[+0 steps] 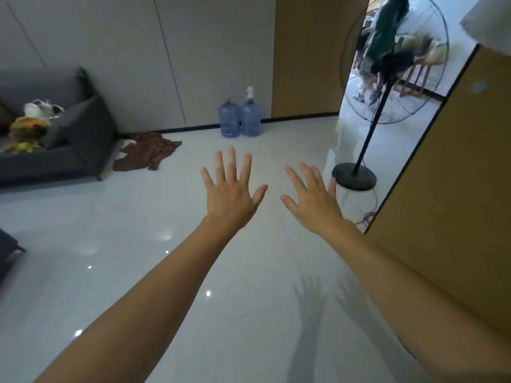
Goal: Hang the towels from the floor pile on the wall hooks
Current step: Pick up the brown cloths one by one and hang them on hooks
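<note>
Both hands were empty: left hand (231, 194) and right hand (312, 203) were held out over the floor (124, 244), fingers straight and spread, touching nothing. The towel pile (148, 152) lay on the floor well ahead and to the left, just beside the sofa (55, 164) corner, near the wall.

Risks we flagged:
- The glossy floor looked slick; a fast walk or a deep bend at the pile could cause a slip.
- The fan (370, 136) stood close on the right with its cable (369, 217) loose on the floor; a wide step or a trailing towel could snag it or tip the stand.
- The towels lay crumpled together, so grabbing one could drag the rest along.
- No hooks were in view, so we had no target wall; carrying blind risked dropping a towel or dragging it.
- The water jugs (240, 120) stood near the pile, so a swung towel could clip them.

Counts:
- hands: 2
- towel piles: 1, brown; we could not tell the number of towels in it
- water jugs: 2, touching, one with a pump top
- fans: 1
- sofas: 1
- wall hooks: 0 visible
</note>
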`<action>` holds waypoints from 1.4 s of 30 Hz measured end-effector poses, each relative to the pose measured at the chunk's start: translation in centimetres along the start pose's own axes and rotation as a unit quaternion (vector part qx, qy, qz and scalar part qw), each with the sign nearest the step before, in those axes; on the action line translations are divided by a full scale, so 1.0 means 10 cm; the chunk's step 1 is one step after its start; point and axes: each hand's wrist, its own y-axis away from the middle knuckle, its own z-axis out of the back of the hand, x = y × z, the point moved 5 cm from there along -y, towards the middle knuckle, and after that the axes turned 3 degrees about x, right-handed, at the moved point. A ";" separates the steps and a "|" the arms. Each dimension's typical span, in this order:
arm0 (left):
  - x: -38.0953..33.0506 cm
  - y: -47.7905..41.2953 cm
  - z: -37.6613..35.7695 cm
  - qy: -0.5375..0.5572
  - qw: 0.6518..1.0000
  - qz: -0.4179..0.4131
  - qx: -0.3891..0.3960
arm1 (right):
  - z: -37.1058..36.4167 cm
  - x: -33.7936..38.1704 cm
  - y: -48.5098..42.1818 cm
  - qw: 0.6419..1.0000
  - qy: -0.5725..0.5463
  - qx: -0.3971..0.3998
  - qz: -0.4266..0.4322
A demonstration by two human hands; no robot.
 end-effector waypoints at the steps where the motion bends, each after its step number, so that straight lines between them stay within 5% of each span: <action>1: 0.15 -0.09 -0.03 -0.002 1.000 0.011 -0.001 | -0.04 0.11 -0.16 1.000 -0.001 0.005 0.009; 22: 1.93 -3.39 -1.14 -0.072 0.977 0.196 0.045 | -0.86 0.84 -4.59 0.985 -0.003 0.036 0.168; 42: 4.29 -7.02 -2.20 -0.023 0.968 0.249 0.032 | -1.55 2.19 -8.85 0.975 0.001 0.056 0.216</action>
